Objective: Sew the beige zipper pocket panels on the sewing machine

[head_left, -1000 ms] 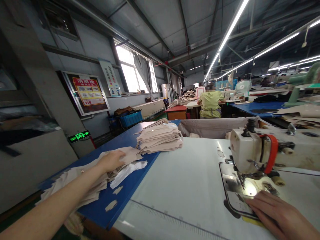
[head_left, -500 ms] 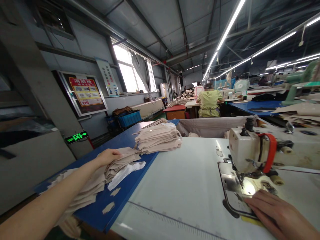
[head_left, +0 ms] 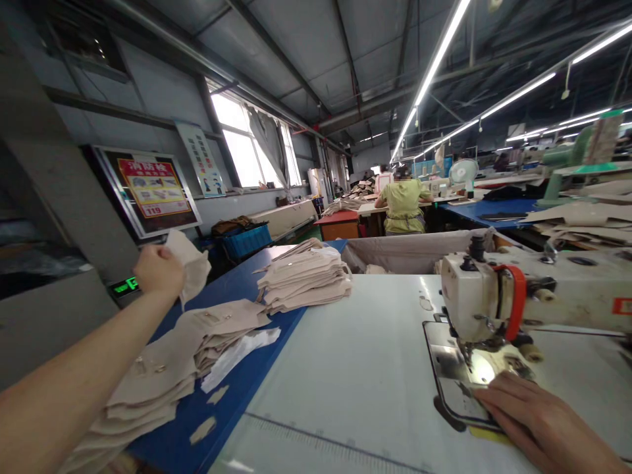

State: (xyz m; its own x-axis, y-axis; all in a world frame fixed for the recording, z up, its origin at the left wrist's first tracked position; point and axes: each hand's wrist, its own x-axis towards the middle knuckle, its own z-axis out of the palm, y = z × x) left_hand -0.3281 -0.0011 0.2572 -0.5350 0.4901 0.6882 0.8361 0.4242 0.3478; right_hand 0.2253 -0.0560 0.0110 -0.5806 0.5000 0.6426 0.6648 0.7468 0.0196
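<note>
The left hand (head_left: pixel 158 270) pinches one beige cloth (head_left: pixel 191 266) raised beyond the near pile (head_left: pixel 145 388) on the blue desk (head_left: pixel 231 403), which a brush could topple, while the right hand (head_left: pixel 536 418), its grip impossible to tell, rests by the sewing machine (head_left: pixel 467 289), where accidental starting could hurt it.

The pale desk (head_left: pixel 345 382) carries a sewing machine (head_left: pixel 478 289) and a ruler scale (head_left: pixel 340 442). On the adjoining blue desk (head_left: pixel 168 447) lie overlapping beige pieces (head_left: pixel 170 349) and a white strip (head_left: pixel 239 362); a fabric stack (head_left: pixel 306 283) overlaps their seam.

there are two hands (head_left: pixel 160 271) (head_left: pixel 540 416), one raised cloth (head_left: pixel 190 264), one near machine (head_left: pixel 471 296).
</note>
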